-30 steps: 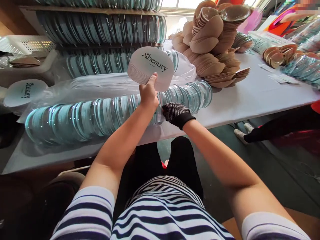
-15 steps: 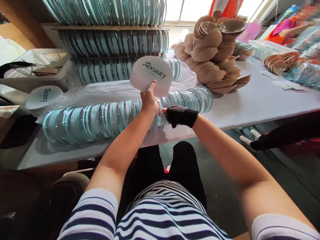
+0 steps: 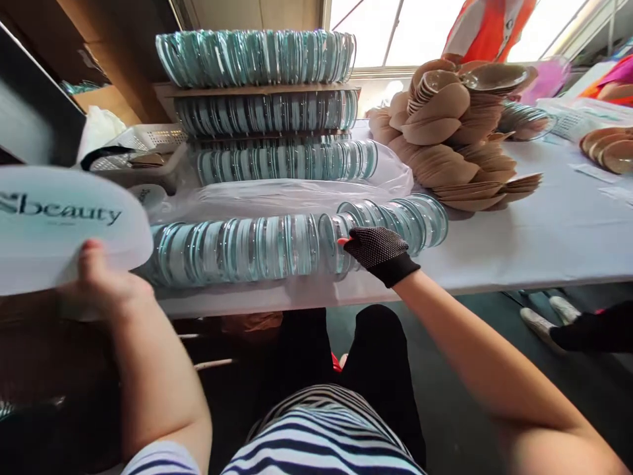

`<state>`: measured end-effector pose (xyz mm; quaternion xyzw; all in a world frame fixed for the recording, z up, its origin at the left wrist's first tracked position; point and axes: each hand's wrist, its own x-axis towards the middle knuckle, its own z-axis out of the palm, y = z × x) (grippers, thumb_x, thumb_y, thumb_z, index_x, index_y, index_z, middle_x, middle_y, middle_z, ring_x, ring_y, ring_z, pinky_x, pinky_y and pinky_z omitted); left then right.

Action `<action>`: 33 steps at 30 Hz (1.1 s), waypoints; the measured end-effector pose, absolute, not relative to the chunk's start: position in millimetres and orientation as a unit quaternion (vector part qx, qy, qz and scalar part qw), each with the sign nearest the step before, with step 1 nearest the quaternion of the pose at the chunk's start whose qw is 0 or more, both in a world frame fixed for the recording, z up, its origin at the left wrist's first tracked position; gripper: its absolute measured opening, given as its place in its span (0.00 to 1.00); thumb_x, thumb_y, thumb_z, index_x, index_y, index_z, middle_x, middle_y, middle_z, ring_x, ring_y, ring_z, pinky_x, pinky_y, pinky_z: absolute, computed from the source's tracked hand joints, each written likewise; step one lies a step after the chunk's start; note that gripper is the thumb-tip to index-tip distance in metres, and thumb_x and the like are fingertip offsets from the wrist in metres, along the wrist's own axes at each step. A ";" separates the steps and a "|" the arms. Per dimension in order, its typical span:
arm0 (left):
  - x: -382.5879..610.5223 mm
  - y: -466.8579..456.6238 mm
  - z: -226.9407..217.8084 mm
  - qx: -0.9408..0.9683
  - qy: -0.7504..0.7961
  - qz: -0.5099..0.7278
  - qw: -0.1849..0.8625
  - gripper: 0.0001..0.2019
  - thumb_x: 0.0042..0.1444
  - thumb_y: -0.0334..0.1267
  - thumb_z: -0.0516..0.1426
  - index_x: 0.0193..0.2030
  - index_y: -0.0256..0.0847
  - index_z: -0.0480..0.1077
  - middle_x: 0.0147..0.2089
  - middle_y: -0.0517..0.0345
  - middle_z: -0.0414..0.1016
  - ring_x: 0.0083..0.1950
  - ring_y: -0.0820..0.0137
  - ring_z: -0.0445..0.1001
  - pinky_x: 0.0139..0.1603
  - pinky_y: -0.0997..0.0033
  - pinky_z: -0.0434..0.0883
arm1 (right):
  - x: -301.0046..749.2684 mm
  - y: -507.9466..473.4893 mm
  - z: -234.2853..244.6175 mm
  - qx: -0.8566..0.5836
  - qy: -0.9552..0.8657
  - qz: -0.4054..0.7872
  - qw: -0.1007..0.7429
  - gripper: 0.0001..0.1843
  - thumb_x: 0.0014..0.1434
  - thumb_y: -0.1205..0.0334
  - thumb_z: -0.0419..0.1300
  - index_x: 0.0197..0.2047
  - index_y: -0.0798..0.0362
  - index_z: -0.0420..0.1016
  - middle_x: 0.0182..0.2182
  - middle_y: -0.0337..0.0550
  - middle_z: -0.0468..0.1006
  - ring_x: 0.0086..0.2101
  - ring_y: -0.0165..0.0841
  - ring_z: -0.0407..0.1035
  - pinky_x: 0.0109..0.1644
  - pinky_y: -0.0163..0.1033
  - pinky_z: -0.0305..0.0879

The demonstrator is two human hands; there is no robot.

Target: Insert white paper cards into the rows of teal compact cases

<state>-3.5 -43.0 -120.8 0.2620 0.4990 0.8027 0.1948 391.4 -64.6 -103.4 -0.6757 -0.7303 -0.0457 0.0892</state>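
Note:
My left hand (image 3: 101,287) grips a stack of white round cards printed "Sbeauty" (image 3: 59,224), held out at the far left and close to the camera. My right hand (image 3: 378,254), in a black dotted glove, rests on a long row of clear teal-rimmed round cases (image 3: 277,247) lying on its side near the front of the white table (image 3: 544,231). Its fingers curl against the cases near the row's right part; the fingertips are bare.
More rows of the same cases (image 3: 262,59) are stacked at the back, with cardboard between layers. A heap of tan cups (image 3: 445,138) sits at the right. A white basket (image 3: 143,142) stands at the left. A person in orange (image 3: 487,30) stands behind; someone's shoes (image 3: 544,316) are at right.
My left hand has carried the card stack from above the case row far out to the left and toward me. The right hand stays on the row. The view has tilted up.

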 end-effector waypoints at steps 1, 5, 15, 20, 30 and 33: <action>-21.9 -48.2 -126.8 0.280 0.492 0.808 0.164 0.09 0.46 0.43 0.55 0.33 0.59 0.75 0.40 0.84 0.80 0.63 0.67 0.69 0.68 0.58 0.60 | 391.8 -66.0 -106.8 -0.672 -0.730 -0.063 0.108 0.23 0.64 0.45 0.49 0.33 0.53 0.77 0.32 0.48 0.81 0.33 0.37 0.74 0.31 0.36 0.52; -37.9 -50.0 -144.7 0.284 0.467 0.818 0.180 0.13 0.35 0.35 0.61 0.29 0.61 0.74 0.36 0.91 0.79 0.60 0.63 0.71 0.65 0.52 0.66 | 398.1 -63.2 -122.6 -0.667 -0.724 -0.083 0.155 0.23 0.65 0.46 0.48 0.34 0.53 0.76 0.31 0.46 0.81 0.31 0.36 0.74 0.29 0.36 0.46; 50.1 -55.9 -138.4 0.312 0.425 0.820 0.222 0.18 0.34 0.36 0.70 0.37 0.50 0.77 0.45 0.70 0.81 0.55 0.60 0.75 0.65 0.50 0.66 | 415.5 -68.9 -110.7 -0.633 -0.701 -0.090 0.315 0.20 0.65 0.50 0.51 0.46 0.56 0.76 0.35 0.49 0.81 0.35 0.39 0.76 0.36 0.39 0.65; 143.9 -71.6 -141.2 0.280 0.351 0.722 0.526 0.33 0.30 0.39 0.73 0.49 0.45 0.74 0.47 0.53 0.81 0.52 0.56 0.77 0.55 0.56 0.73 | 361.8 -71.5 -109.7 -0.477 -0.766 -0.036 0.429 0.33 0.65 0.50 0.53 0.68 0.55 0.56 0.61 0.56 0.68 0.57 0.43 0.67 0.58 0.52 0.67; 189.3 -63.3 -164.8 0.263 0.320 0.675 0.610 0.24 0.33 0.39 0.73 0.41 0.38 0.78 0.41 0.52 0.81 0.47 0.58 0.78 0.52 0.58 0.73 | 316.4 -104.8 -136.1 -0.436 -0.704 0.054 0.558 0.18 0.63 0.57 0.56 0.56 0.49 0.67 0.44 0.45 0.80 0.41 0.36 0.76 0.46 0.43 0.75; 202.3 -62.5 -161.4 0.262 0.291 0.675 0.626 0.25 0.33 0.39 0.73 0.42 0.41 0.77 0.43 0.53 0.81 0.48 0.59 0.78 0.52 0.60 0.73 | 326.4 -96.3 -133.2 -0.526 -0.658 0.041 0.537 0.14 0.65 0.54 0.52 0.48 0.50 0.72 0.37 0.44 0.81 0.35 0.36 0.76 0.39 0.41 0.74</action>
